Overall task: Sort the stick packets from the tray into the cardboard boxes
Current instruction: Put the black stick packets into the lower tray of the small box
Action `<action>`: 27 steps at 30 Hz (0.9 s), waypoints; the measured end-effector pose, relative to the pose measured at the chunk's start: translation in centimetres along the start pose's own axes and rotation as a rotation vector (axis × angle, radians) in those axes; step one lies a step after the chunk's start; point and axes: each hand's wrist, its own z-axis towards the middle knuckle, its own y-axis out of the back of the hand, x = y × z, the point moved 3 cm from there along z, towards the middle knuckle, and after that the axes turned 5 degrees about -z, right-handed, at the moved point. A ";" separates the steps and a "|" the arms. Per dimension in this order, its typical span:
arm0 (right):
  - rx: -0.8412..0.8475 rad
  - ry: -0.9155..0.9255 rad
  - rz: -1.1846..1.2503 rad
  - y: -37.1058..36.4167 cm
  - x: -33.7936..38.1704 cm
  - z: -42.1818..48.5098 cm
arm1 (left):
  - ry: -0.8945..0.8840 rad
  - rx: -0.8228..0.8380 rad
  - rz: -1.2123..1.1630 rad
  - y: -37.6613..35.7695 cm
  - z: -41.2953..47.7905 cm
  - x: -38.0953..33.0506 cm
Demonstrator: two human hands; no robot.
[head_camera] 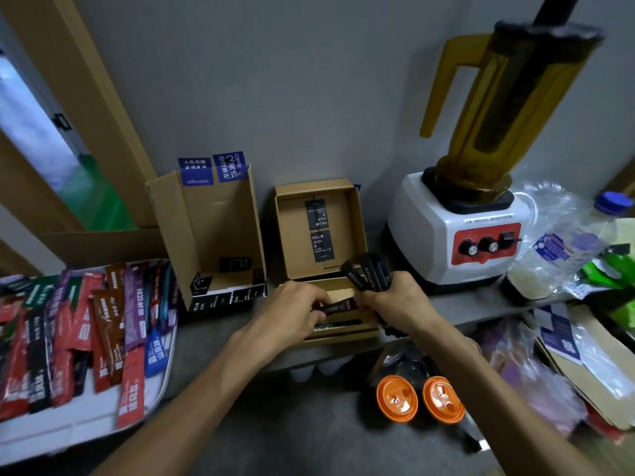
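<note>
While right hand (391,297) fists dark packets (369,271) — left hand (295,305) pinches one.

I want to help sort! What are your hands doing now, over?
Left hand placing one dark packet into open box. Right hand gripping dark packet bundle. Tray full. Nothing blocking.

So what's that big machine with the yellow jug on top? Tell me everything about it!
It's a blender. Its white plastic base carries a red panel with two black knobs and a small black switch. A tall, see-through amber jug with a yellow handle and dark lid sits upright on top. It stands on the grey counter against the wall, right of the open cardboard box, beside crinkly clear plastic.
</note>
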 end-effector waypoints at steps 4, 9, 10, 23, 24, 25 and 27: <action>-0.050 0.032 0.168 1.0 -0.7 -0.6 | 0.026 0.068 0.113 -0.2 0.4 1.0; 0.053 0.041 0.289 0.7 -0.9 -1.3 | 0.054 0.046 0.021 0.1 0.6 0.8; 0.054 0.061 0.309 0.8 -0.8 -1.5 | 0.046 -0.022 -0.099 0.6 0.4 0.3; 0.111 0.188 0.373 1.1 2.4 -3.1 | 0.111 -0.387 -0.719 5.4 -1.5 -0.6; 0.076 0.186 0.340 1.2 2.4 -2.8 | 0.114 -0.377 -0.634 5.3 -1.6 -0.3; 0.046 0.184 0.306 1.3 2.4 -2.5 | 0.113 -0.378 -0.549 5.3 -1.8 0.0; -0.006 0.168 0.232 1.3 2.4 -1.7 | 0.106 -0.390 -0.385 5.2 -2.1 0.3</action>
